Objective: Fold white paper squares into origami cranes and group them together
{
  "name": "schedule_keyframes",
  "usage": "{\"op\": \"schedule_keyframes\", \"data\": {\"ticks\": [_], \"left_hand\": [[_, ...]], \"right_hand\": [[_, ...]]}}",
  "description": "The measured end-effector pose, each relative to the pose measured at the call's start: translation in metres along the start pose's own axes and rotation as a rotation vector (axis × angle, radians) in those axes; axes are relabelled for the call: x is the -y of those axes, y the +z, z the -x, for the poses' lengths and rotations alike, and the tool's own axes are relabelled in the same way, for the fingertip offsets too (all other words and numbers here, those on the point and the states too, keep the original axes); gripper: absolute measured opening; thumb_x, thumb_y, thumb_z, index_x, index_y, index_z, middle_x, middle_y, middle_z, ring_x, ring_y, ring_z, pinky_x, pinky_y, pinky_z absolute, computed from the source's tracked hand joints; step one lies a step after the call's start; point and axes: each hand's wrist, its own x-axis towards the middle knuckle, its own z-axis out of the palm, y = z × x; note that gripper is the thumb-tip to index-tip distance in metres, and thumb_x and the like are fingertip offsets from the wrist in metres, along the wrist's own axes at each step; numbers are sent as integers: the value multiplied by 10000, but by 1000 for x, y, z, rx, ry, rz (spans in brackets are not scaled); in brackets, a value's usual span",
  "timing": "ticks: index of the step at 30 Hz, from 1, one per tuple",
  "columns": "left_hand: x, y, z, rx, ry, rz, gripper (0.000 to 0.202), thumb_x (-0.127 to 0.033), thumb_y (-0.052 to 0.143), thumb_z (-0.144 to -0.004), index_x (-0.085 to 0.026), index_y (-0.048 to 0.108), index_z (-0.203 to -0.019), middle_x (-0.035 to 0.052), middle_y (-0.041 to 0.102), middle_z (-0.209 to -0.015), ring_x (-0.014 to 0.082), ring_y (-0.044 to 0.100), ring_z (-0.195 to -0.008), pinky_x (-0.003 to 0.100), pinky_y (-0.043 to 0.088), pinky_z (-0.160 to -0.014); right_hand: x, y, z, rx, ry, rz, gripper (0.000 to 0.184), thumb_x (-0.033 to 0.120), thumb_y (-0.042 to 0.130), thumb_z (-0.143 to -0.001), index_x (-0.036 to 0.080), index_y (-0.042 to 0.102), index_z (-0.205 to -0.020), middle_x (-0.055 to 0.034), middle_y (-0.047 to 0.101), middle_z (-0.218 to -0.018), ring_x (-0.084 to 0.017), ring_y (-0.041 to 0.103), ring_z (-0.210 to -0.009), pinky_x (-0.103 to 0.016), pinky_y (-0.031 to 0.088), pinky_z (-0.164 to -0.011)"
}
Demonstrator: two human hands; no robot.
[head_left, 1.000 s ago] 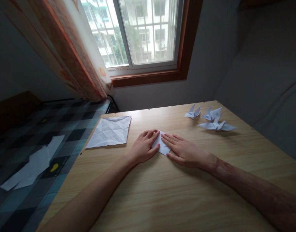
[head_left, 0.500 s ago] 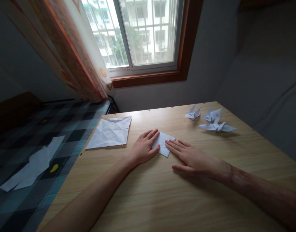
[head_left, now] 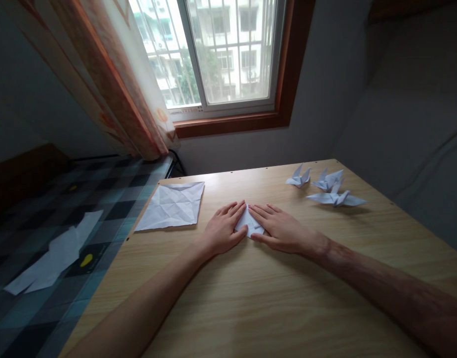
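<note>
A small folded white paper (head_left: 250, 223) lies on the wooden table (head_left: 251, 298), mostly covered by both hands. My left hand (head_left: 223, 229) lies flat on its left side with fingers stretched out. My right hand (head_left: 282, 229) lies flat on its right side, fingers extended and pressing the paper down. The fingertips of the two hands nearly meet over the paper.
A creased white paper square (head_left: 172, 205) lies at the table's left edge. Three folded paper cranes (head_left: 327, 186) stand at the far right. A checked cloth surface with white paper scraps (head_left: 53, 256) is on the left. A window and curtain are behind.
My right hand slid out to the right off the paper, then came back over it. My left hand stayed put on the paper's left side.
</note>
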Motion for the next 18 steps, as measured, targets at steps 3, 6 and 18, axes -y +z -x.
{"op": "schedule_keyframes", "data": {"ticks": [3, 6, 18], "left_hand": [[0, 0, 0, -6, -8, -2, 711, -434, 576, -1053, -226, 410, -1712, 100, 419, -1775, 324, 400, -1637, 529, 366, -1335], [-2, -2, -1, -63, -55, -9, 728, -478, 640, -1017, -150, 485, -1647, 176, 494, -1715, 356, 465, -1582, 538, 396, -1318], [-8, -9, 1, -208, -3, 70, 258, -438, 743, -973, -230, 644, -1089, 122, 724, -1368, 318, 704, -1235, 505, 573, -1082]], "right_hand": [[-1, 2, -1, 2, 2, 7, 803, 620, 482, -1125, 158, 315, -1760, -194, 389, -1774, -370, 415, -1631, -591, 336, -1343], [-1, 3, 3, 0, 2, 15, 787, 625, 470, -1129, 173, 327, -1757, -183, 389, -1777, -367, 408, -1635, -592, 333, -1344], [5, 1, 22, -157, 66, -18, 577, 401, 603, -1061, 165, 583, -1587, -190, 630, -1564, -369, 596, -1403, -550, 489, -1212]]}}
